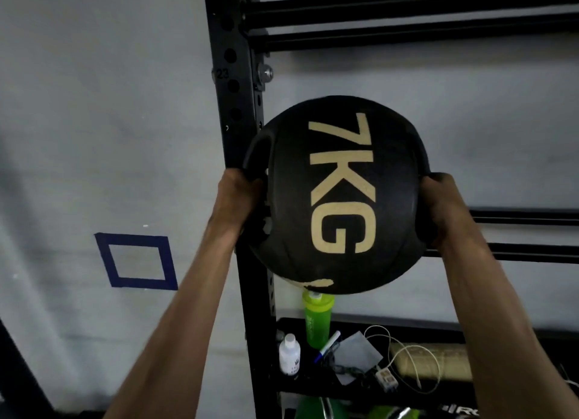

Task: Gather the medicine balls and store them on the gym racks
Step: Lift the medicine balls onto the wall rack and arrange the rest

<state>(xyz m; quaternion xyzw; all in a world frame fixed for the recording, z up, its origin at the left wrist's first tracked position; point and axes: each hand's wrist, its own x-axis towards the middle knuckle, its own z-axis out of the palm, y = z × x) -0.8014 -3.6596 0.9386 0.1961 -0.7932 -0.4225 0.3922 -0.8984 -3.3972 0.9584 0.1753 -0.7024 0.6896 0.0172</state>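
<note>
Steel rack (pixel 238 58), round rubber medicine ball (pixel 338 196)

The medicine ball (pixel 338 196) is black with tan "7KG" lettering (scuffed near the bottom). The rack (pixel 233 105) is black, the shaker bottle (pixel 317 318) bright green, the tape square (pixel 136 260) dark blue.

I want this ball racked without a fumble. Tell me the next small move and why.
Probably ease the 7KG medicine ball forward and right onto the pair of black rails behind it. Both the left hand and right hand hold it by its side handles at that rail height, in front of the rack upright.
</note>
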